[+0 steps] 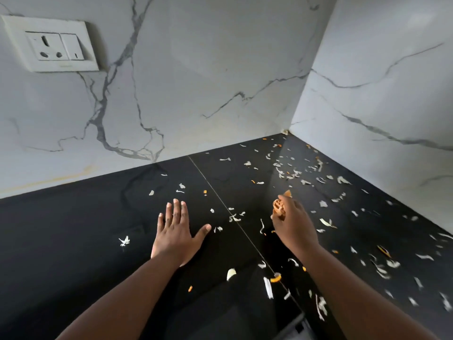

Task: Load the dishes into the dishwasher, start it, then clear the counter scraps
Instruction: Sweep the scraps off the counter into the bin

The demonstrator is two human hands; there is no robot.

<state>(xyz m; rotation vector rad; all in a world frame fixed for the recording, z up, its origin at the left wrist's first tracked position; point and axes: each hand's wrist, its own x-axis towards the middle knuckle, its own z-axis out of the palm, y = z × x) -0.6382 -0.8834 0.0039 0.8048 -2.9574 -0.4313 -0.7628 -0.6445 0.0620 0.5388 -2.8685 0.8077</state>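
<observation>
Several white and orange vegetable scraps (297,173) lie strewn over the black counter (73,229), thickest toward the back right corner and along the right side. My left hand (176,231) lies flat on the counter with its fingers spread and straight. My right hand (293,222) is curled round a small bunch of orange scraps (278,207), held just above the counter to the right of the seam. No dishes or dishwasher are in view.
Marble walls meet in a corner (288,131) behind the counter. A white socket and switch plate (52,45) is on the back wall at upper left. A thin seam (220,200) runs diagonally across the counter. A grey edge (297,327) shows at the bottom.
</observation>
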